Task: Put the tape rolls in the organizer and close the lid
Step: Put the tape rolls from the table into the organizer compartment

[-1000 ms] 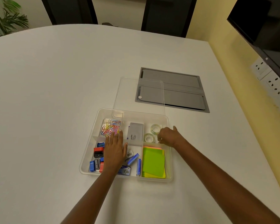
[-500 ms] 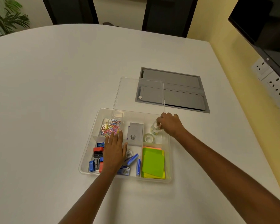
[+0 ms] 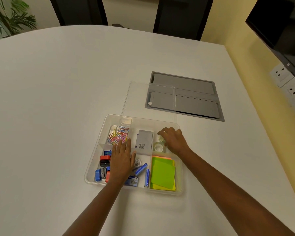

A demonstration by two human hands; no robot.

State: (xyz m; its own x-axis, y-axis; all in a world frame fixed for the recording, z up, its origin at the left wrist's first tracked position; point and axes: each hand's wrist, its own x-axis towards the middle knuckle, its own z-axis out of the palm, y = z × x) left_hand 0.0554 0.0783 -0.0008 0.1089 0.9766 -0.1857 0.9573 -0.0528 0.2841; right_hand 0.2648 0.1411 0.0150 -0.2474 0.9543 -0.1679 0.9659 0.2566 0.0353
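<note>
The clear plastic organizer (image 3: 94,155) sits open on the white table. Its clear lid (image 3: 148,99) lies flat just behind it. In the back right compartment one clear tape roll (image 3: 157,147) lies flat. A second tape roll (image 3: 161,138) is behind it, partly covered by my right hand (image 3: 174,141), whose curled fingertips are closed on it. My left hand (image 3: 122,160) lies flat, palm down, over the middle compartments and holds nothing.
The organizer also holds coloured paper clips (image 3: 118,134), a grey box (image 3: 144,142), sharpeners (image 3: 104,161), blue staple boxes (image 3: 140,169) and green sticky notes (image 3: 163,174). A grey cable hatch (image 3: 194,99) is set into the table behind the lid. Wall sockets (image 3: 291,86) are at the right.
My right hand moved from the front of the tape compartment to its back, tipped one roll up on edge, then lowered it. My left hand stayed in place.
</note>
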